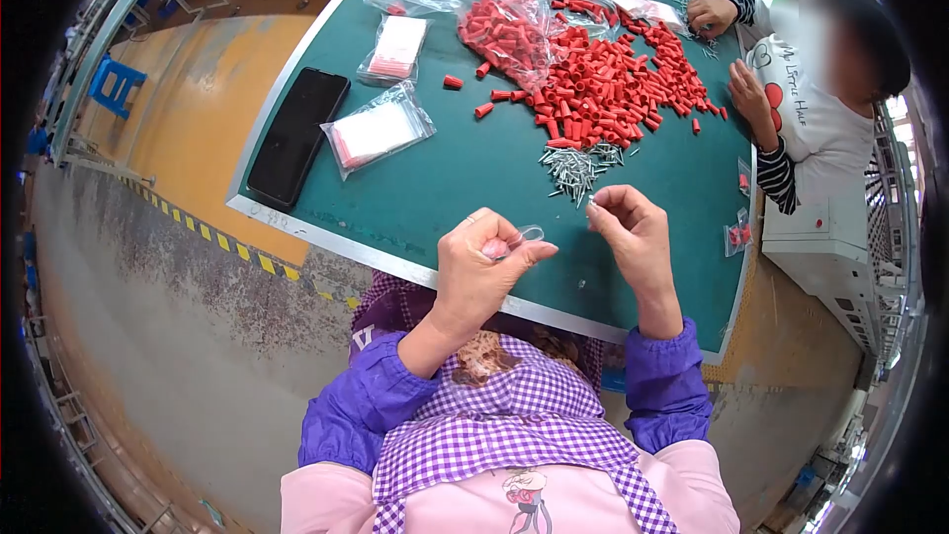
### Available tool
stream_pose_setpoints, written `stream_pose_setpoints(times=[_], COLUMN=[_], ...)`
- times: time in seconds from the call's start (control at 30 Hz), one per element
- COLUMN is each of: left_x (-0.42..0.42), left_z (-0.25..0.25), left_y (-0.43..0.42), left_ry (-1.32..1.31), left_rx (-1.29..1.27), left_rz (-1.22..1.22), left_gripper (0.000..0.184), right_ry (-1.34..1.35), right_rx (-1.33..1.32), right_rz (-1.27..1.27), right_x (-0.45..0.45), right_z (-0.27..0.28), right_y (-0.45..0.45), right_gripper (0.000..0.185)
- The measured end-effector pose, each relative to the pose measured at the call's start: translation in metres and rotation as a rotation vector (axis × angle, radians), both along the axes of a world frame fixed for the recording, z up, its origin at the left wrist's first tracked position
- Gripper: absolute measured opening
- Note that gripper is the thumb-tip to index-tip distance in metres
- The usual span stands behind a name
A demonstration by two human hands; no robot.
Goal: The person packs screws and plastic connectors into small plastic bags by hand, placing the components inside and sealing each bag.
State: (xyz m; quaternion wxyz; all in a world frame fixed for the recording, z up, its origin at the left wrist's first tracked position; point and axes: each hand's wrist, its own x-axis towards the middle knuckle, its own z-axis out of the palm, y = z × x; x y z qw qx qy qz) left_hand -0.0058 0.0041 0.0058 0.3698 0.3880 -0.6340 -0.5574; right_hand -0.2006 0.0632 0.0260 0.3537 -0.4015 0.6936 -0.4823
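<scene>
My left hand (476,262) is closed around a small clear plastic bag (533,233), whose mouth end sticks out past the fingers. Something pinkish-red shows through the plastic in the grip. To its right, my right hand (635,237) is pinched at the fingertips on a tiny silvery piece (592,200) that looks like a screw, mostly hidden. Just beyond both hands lies a pile of small silver screws (571,174). Behind that spreads a big heap of red plastic wall plugs (593,84), partly under a large clear bag (509,30).
At left on the green table (395,208) lie a black phone (299,136) and small bags with white labels (378,131). A co-worker (811,89) sits at the right edge, one hand by more screws (704,40). Small filled bags (737,233) lie near the right edge.
</scene>
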Motion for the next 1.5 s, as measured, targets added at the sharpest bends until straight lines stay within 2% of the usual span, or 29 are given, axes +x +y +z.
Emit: stream_pose_setpoints(times=[0.03,0.07,0.13,0.2,0.27,0.33,0.4,0.53,0.6,0.67,0.73,0.77,0.83,0.87,0.93,0.97,1.07,1.13,1.2,1.23,1.3,1.33,1.47,1.5], left_x=[-0.001,-0.003,-0.006,-0.007,-0.007,-0.007,-0.005,-0.002,-0.002,-0.001,0.0,0.001,0.004,0.005,0.008,0.01,0.016,0.018,0.019,0.02,0.021,0.022,0.02,0.019], left_z=[0.003,0.003,0.005,0.006,0.006,0.004,0.006,0.002,0.004,0.004,0.003,0.004,0.005,0.005,0.003,0.003,0.002,0.001,0.0,-0.001,-0.003,-0.004,-0.002,0.0], left_y=[-0.001,-0.001,-0.001,0.0,0.0,-0.001,-0.003,-0.005,-0.007,-0.007,-0.009,-0.01,-0.01,-0.011,-0.013,-0.015,-0.019,-0.023,-0.026,-0.029,-0.033,-0.035,-0.038,-0.038], left_ry=[-0.067,-0.068,-0.062,-0.073,-0.084,-0.105,-0.119,-0.118,-0.114,-0.11,-0.098,-0.097,-0.108,-0.107,-0.105,-0.104,-0.105,-0.074,-0.082,-0.091,-0.085,-0.082,-0.088,-0.106], left_rx=[-0.194,-0.193,-0.314,-0.33,-0.348,-0.384,-0.395,-0.422,-0.415,-0.409,-0.401,-0.407,-0.413,-0.418,-0.396,-0.398,-0.373,-0.338,-0.328,-0.321,-0.321,-0.319,-0.328,-0.34], left_rz=[0.017,0.018,0.078,0.078,0.079,0.087,0.095,0.111,0.119,0.124,0.121,0.126,0.142,0.148,0.159,0.165,0.187,0.213,0.229,0.242,0.265,0.28,0.291,0.287], left_gripper=[0.027,0.027,0.025,0.024,0.022,0.02,0.02,0.021,0.022,0.023,0.025,0.025,0.025,0.025,0.025,0.025,0.026,0.026,0.026,0.026,0.026,0.026,0.026,0.026], right_ry=[-0.117,-0.118,-0.153,-0.171,0.086,0.13,0.458,0.467,0.261,0.228,0.481,0.483,0.986,0.988,1.099,1.118,1.176,1.125,1.076,1.077,0.462,0.26,-0.12,-0.083], right_rx=[-0.058,-0.057,-0.248,-0.273,-0.332,-0.352,-0.34,-0.34,-0.278,-0.218,-0.261,-0.268,-0.389,-0.397,-0.101,0.028,0.006,-0.029,-0.203,-0.207,-0.158,-0.156,-0.238,-0.246], right_rz=[0.028,0.029,0.117,0.154,0.233,0.231,0.321,0.288,0.254,0.216,0.219,0.222,0.318,0.321,0.466,0.537,0.611,0.588,0.517,0.519,0.347,0.329,0.262,0.262], right_x=[0.006,0.013,0.025,0.032,0.039,0.045,0.044,0.043,0.038,0.037,0.033,0.032,0.03,0.031,0.033,0.033,0.03,0.029,0.025,0.029,0.039,0.044,0.071,0.069], right_z=[0.003,0.007,0.013,0.014,0.018,0.021,0.023,0.026,0.025,0.024,0.013,0.007,-0.001,-0.002,-0.001,-0.001,-0.004,-0.011,-0.019,-0.012,0.007,0.013,0.023,0.014], right_y=[0.001,0.001,0.001,0.001,-0.002,-0.005,-0.007,-0.012,-0.021,-0.045,-0.078,-0.094,-0.123,-0.132,-0.147,-0.155,-0.161,-0.156,-0.151,-0.144,-0.124,-0.113,-0.073,-0.069], right_gripper=[0.011,0.011,0.012,0.012,0.014,0.014,0.014,0.014,0.013,0.012,0.021,0.021,0.032,0.032,0.031,0.022,0.016,0.009,0.018,0.018,0.02,0.017,0.013,0.014])
